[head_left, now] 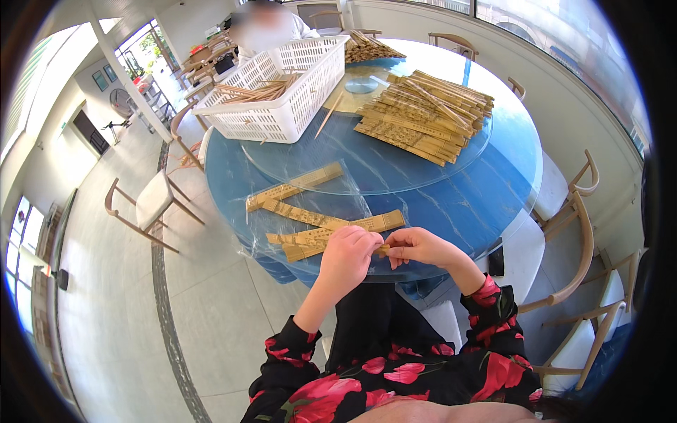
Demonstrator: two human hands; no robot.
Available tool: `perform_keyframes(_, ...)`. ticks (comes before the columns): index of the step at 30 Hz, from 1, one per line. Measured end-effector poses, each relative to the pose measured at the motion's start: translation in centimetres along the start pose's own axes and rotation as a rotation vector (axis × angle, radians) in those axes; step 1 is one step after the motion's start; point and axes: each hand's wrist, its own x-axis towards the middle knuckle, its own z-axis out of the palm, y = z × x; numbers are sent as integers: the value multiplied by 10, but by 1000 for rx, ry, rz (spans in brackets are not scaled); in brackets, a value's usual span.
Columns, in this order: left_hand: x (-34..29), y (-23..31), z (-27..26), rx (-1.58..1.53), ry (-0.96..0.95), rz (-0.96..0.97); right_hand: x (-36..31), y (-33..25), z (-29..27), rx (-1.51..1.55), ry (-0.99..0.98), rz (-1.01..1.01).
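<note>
Near the front edge of the table, my left hand point(349, 255) and my right hand point(415, 247) meet. Both have their fingers closed on a narrow gold paper sleeve point(383, 250). Only a short end of it shows between them; the rest is hidden by my left hand. Several flat gold printed paper sleeves point(300, 213) lie loosely crossed just beyond and to the left of my hands. Some rest on a clear plastic sheet point(347, 199). One sleeve point(386, 221) sticks out beyond my left knuckles.
A large stack of gold sleeves point(423, 116) sits on the glass turntable point(395, 185), with another pile point(370, 48) behind. A white slatted basket point(282, 123) holds wooden chopsticks point(257, 92); one loose stick point(328, 115) lies beside it. Across the blue round table point(451, 211) sits a person point(275, 28). Chairs point(159, 201) surround it.
</note>
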Motion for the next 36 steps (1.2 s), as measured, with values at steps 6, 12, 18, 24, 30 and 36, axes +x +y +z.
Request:
perform_keyframes(6,-6,1,2,87,-1,67,7,14,10,95,18,4)
perform_keyframes(12,-7,-8,9,65,19,55,7,15,23,-57,205,-42)
perform_keyframes(18,-10,-34,14,114,-39,-1,11,-28,15,-636,383,-250)
perform_keyframes(24,-11,-46,17,-39,-13,-26,72,-97,-24,-842,505,-458)
perform_keyframes(30,-14,-42,6,-103,-32,-42,204,-159,-63,-1024,483,-637)
perform_keyframes(36,-17,-38,18,-84,-24,-15,366,-204,-108,-1419,309,-625)
